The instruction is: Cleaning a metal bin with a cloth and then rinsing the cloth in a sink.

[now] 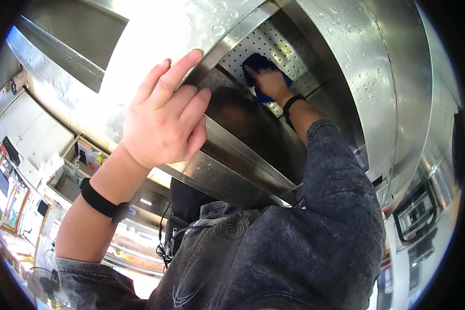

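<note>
Head view: the right hand [268, 78] presses a soft, limp blue cloth [261, 70] against a perforated steel panel [274, 44], far right, fingers clenched over it. Likely light, best gripped bunched. The left hand [163, 119], fingers spread, braces on the wet, probably slippery stainless hood edge [232, 36].

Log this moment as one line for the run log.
left hand: flat on steel hood edge | right hand: pressing blue cloth on perforated panel | hood wet with droplets
</note>
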`<action>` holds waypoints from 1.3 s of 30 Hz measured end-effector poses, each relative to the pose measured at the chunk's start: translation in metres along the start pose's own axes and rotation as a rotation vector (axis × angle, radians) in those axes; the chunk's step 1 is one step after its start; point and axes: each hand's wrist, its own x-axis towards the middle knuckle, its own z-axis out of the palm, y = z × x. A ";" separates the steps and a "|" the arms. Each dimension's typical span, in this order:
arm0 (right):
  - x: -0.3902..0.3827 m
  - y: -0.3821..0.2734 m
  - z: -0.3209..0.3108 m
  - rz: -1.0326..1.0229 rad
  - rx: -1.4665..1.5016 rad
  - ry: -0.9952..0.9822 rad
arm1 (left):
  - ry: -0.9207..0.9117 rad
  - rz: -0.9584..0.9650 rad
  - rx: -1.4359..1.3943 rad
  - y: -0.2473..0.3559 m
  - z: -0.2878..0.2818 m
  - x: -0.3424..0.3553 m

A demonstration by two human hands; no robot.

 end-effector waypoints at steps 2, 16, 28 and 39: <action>0.012 0.007 -0.016 0.366 0.121 0.062 | -0.005 0.000 0.001 0.001 0.000 0.001; 0.006 -0.002 0.013 0.036 0.004 0.188 | -0.013 0.013 0.012 0.000 0.001 0.003; 0.010 0.003 -0.010 -0.001 -0.046 0.000 | -0.008 0.003 0.006 0.002 -0.002 0.001; 0.013 -0.011 -0.004 0.230 0.050 0.047 | -0.008 -0.002 0.006 0.002 -0.002 0.002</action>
